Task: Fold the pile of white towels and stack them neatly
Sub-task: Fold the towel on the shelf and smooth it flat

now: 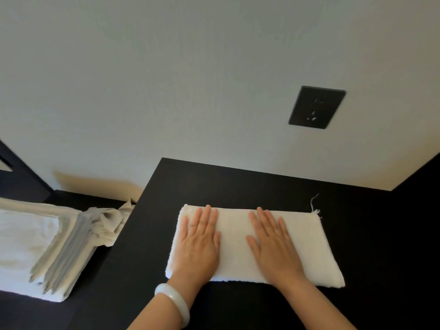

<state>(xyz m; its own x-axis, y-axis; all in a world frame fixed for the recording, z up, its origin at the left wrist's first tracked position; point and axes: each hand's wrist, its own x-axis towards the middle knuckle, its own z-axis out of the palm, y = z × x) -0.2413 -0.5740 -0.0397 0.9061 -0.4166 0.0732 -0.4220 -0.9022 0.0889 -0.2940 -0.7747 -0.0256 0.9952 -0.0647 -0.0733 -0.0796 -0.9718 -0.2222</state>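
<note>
Left hand [198, 244], right hand [273, 245] flat on towel [234, 248]

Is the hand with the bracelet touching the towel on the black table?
Touching. The head view shows the left hand, fingers straight, lying flat on top of the folded white towel, which rests on the black table.

Head camera, seemingly close, faces forward-down over table [238, 184].
</note>
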